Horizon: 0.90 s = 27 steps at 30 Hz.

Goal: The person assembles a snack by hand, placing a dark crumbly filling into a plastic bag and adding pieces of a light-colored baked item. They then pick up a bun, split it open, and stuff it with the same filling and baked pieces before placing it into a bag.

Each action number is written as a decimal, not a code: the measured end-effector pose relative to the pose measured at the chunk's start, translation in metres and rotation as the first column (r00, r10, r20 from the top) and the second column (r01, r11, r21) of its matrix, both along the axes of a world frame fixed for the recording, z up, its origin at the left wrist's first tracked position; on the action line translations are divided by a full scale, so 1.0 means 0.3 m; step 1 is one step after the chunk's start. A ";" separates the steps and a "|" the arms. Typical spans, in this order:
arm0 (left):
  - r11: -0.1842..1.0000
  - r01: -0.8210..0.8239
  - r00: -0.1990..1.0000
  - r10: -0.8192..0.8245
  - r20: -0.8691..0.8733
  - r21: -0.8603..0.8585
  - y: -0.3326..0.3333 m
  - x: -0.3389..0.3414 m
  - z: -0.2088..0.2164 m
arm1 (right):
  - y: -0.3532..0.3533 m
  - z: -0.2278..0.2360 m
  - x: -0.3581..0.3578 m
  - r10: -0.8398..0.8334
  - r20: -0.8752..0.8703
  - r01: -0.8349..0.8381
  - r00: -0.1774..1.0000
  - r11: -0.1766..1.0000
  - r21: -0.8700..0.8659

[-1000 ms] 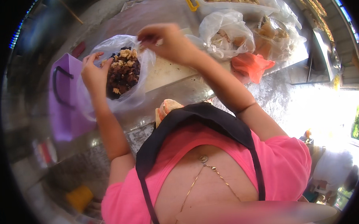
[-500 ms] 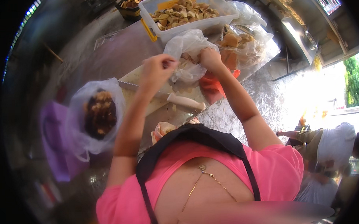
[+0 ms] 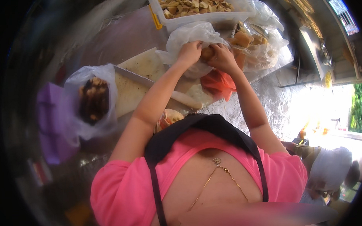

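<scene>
A translucent plastic bag stands on the table in front of me. My left hand is closed on its near rim, the fingers bent over the edge. Just right of it, my right hand is curled around a brown lump at the bag's mouth; its kind is not clear. A red plastic bag lies below my right wrist. To the left, a long knife with a serrated edge and a pale handle rests across a cutting board, partly hidden by my left forearm.
Beyond the bag stands a clear plastic tub of cut brown chunks. Another clear bag with brown pieces is at its right. At left, a plastic bag of dark brown pieces sits beside a purple bag. A person is at far right.
My left hand has moved right and forward from the air to the bag's rim. My right hand now shows a brown lump in its fingers. The whole view has shifted a little.
</scene>
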<state>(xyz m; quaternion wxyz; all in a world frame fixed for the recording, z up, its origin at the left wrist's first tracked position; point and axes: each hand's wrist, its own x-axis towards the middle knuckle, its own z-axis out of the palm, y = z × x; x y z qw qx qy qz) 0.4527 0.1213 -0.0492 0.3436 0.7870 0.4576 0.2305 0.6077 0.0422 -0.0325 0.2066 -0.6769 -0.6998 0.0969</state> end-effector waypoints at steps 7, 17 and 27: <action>0.748 0.357 0.753 0.124 0.646 -0.559 -0.055 -0.126 0.121 | -0.032 0.170 -0.066 0.266 -0.375 -0.166 0.888 0.946 0.278; 0.903 0.250 0.505 0.185 0.843 -0.348 -0.143 -0.305 0.197 | -0.026 0.220 -0.273 0.175 -0.876 0.034 0.449 0.977 0.212; 0.971 -0.063 0.500 0.231 0.835 -0.231 -0.189 -0.378 0.194 | -0.056 0.233 -0.421 0.263 -0.811 0.082 0.523 0.931 0.355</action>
